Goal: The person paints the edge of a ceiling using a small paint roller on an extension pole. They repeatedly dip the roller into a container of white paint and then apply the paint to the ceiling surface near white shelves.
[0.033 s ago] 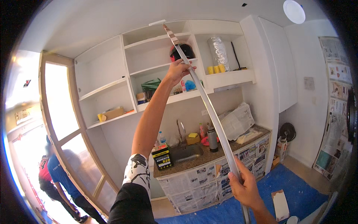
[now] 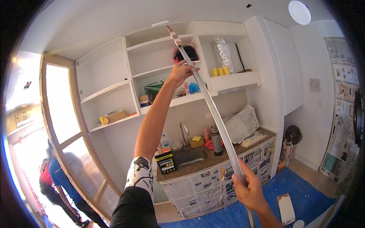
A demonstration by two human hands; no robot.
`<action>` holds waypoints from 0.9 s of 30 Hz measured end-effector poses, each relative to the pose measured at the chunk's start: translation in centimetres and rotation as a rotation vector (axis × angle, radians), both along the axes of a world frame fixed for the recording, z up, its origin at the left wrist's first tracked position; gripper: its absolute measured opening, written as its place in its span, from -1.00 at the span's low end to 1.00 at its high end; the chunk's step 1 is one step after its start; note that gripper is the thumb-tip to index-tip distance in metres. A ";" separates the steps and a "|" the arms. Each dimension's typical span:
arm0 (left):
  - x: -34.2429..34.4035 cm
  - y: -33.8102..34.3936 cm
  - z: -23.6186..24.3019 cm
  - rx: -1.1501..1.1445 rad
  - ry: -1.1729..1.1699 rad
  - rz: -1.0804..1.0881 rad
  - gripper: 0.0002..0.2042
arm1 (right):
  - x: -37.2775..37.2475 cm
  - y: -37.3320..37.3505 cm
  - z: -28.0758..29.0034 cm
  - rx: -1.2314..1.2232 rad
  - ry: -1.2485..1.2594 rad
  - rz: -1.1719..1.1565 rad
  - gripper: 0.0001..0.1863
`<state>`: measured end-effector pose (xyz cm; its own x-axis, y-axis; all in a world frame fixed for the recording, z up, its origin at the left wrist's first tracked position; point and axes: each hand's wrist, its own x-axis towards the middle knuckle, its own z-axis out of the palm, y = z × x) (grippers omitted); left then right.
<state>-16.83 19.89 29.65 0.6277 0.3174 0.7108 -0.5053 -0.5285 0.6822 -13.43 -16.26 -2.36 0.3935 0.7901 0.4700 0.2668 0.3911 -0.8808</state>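
A long metal bar (image 2: pixel 213 114) runs diagonally up from the bottom right to the cabinet tops, where its striped brown-and-white end (image 2: pixel 173 35) sits just below a short white strip (image 2: pixel 159 23) at the ceiling edge. My left hand (image 2: pixel 182 72) is closed around the bar's upper part, with my arm stretched up in front of the shelves. Lower down, my right hand (image 2: pixel 248 186) grips the same bar in front of the paper-covered counter. Behind the bar, a red-and-black helmet (image 2: pixel 188 53) rests on a shelf of the white cabinet (image 2: pixel 100 76).
The stone counter (image 2: pixel 254 140) holds a sink (image 2: pixel 194 155), bottles and an adhesive can (image 2: pixel 165 161). A blue sheet (image 2: pixel 308 197) covers the floor, with a white board (image 2: pixel 285 209) on it. Two people (image 2: pixel 70 182) stand at the left beside a wood-framed door (image 2: pixel 61 102).
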 end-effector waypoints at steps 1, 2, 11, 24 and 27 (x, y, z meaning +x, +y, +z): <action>-0.1 0.2 0.5 -0.006 -0.002 0.005 -0.59 | -0.2 0.3 0.6 0.025 -0.014 0.000 -0.46; 0.0 0.3 1.0 -0.005 -0.029 0.016 -0.62 | -0.4 0.6 1.1 0.050 -0.029 0.001 -0.46; -0.2 0.0 5.5 0.008 -0.111 0.036 -0.63 | -1.3 0.8 5.4 0.166 -0.029 0.064 -0.47; -5.2 -16.2 1.7 0.101 -0.197 -0.050 -0.68 | -6.2 -12.4 0.1 0.152 0.038 0.009 -0.47; -6.3 -21.5 0.7 0.173 -0.194 -0.014 -0.68 | -7.3 -16.9 -1.4 0.168 0.053 -0.021 -0.47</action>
